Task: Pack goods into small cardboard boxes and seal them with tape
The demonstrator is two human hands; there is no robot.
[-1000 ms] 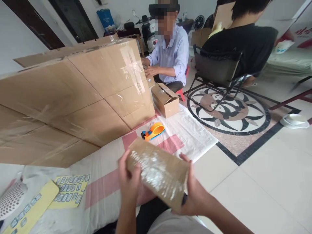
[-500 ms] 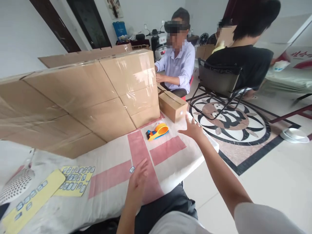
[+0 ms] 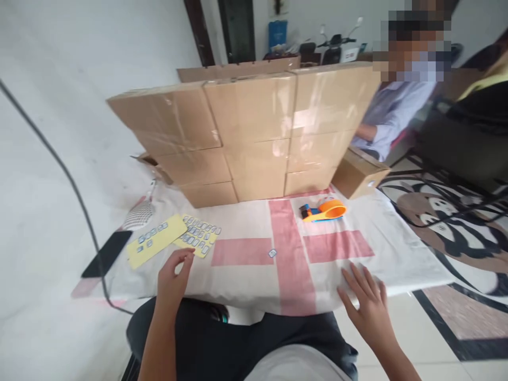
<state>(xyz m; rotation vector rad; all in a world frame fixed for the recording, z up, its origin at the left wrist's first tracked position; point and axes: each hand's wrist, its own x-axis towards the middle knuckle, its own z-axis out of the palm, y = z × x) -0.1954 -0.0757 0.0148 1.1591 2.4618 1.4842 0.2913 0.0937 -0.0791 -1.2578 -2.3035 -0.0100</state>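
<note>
My left hand (image 3: 173,274) hovers with curled fingers over the near left edge of the white and pink cloth (image 3: 254,275), just short of two yellow sticker sheets (image 3: 174,238) that carry several small labels. My right hand (image 3: 367,302) lies flat with fingers spread on the cloth's near right edge and holds nothing. One small loose label (image 3: 272,253) lies on the cloth between my hands. An orange and blue tape dispenser (image 3: 323,211) rests farther back on the right.
A wall of taped cardboard boxes (image 3: 254,132) stands at the back of the cloth. A smaller box (image 3: 359,177) sits at its right end, beside a seated person in a light shirt (image 3: 391,114). A black phone (image 3: 106,253), a white mesh object (image 3: 138,214) and a cable (image 3: 71,182) are at the left.
The taped box I held a second ago is out of my hands. My right hand drew back from reaching toward the small box and now rests on the cloth. My view swung left.
</note>
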